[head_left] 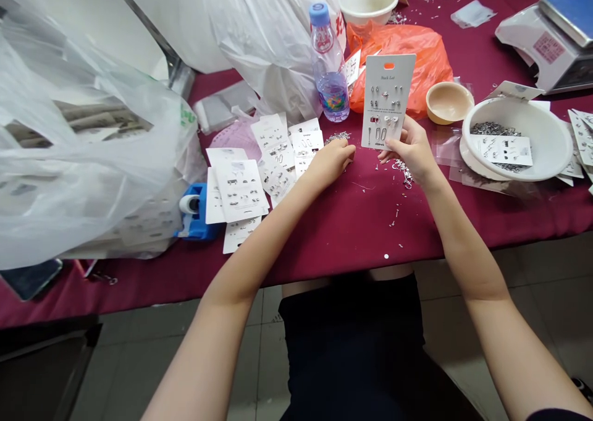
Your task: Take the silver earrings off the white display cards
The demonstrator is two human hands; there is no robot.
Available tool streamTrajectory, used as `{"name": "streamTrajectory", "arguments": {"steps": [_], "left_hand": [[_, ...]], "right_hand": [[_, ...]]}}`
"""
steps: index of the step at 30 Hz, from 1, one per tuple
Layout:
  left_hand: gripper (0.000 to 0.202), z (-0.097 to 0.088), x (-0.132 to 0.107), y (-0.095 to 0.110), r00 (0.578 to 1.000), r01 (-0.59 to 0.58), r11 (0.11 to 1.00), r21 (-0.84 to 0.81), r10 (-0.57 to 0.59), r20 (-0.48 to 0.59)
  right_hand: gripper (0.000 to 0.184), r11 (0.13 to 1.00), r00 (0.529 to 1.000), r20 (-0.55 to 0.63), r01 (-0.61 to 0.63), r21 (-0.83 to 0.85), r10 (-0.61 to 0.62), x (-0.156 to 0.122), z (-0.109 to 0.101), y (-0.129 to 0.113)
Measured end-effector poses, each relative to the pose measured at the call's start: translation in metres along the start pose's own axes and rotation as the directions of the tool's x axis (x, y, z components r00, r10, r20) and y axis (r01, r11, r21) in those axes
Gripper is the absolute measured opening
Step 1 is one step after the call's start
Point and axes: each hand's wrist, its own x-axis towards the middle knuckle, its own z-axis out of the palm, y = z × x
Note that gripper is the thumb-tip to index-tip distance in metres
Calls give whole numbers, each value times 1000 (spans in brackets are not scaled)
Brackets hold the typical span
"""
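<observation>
My right hand (414, 151) pinches the lower right corner of a white earring card (389, 99), held upright and facing me. Rows of small studs and hoops are fixed on it. Left of the card, my left hand (332, 161) rests low over the tablecloth with its fingers curled together. Whatever those fingers hold, if anything, is too small to see. Just behind them lies a small pile of silvery earring parts (338, 137). More tiny metal pieces (404, 172) are scattered below my right hand. Several filled earring cards (241, 189) lie overlapping beside my left forearm.
A white bowl (551, 155) of metal parts and a small tan bowl (448, 101) stand right. Behind are a bottle (330, 68), an orange bag (426, 56) and a scale (546, 50). Plastic bags (92, 186) and a blue tape dispenser (198, 214) sit left.
</observation>
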Motion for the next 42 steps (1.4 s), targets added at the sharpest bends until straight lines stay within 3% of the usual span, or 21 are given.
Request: {"name": "streamTrajectory", "arguments": {"steps": [4,7,11,15,20,23,28,31,35,42], "left_hand": [[11,0,0,-1,1000,-29,1000,-4,28,-10],[17,-6,-6,4,997,23,986,-162,-34,-68],[21,-25,-25,23,971,35,860,-509,-150,-185],[13,-35,-43,42,903,-83,762,-642,-215,-372],[14,-24,-48,53,763,-174,860,-479,-189,-618],[10,-18,-48,57,720,-176,923,-342,-116,-684],[5,-18,-52,59,749,-119,978,-169,-23,-662],[5,-17,-54,58,768,-98,985,-139,-14,-641],[4,-16,-55,58,762,-111,986,-122,6,-647],[2,-14,-57,57,758,-103,981,-164,-29,-652]], "right_hand": [[46,1000,1000,-3,-2,-3,2,-1,1,0],[46,1000,1000,-4,14,-14,-14,-1,3,2],[52,1000,1000,8,18,16,-19,-4,16,9],[48,995,999,40,1,97,-4,-14,37,13],[42,987,999,31,4,160,-9,-28,59,15],[37,988,999,34,26,149,-32,-35,67,14],[27,995,998,17,57,88,-59,-38,72,13],[28,998,998,12,60,37,-60,-38,72,16],[31,998,998,25,64,-25,-63,-38,72,18],[44,990,981,175,56,126,-78,-37,68,19]]}}
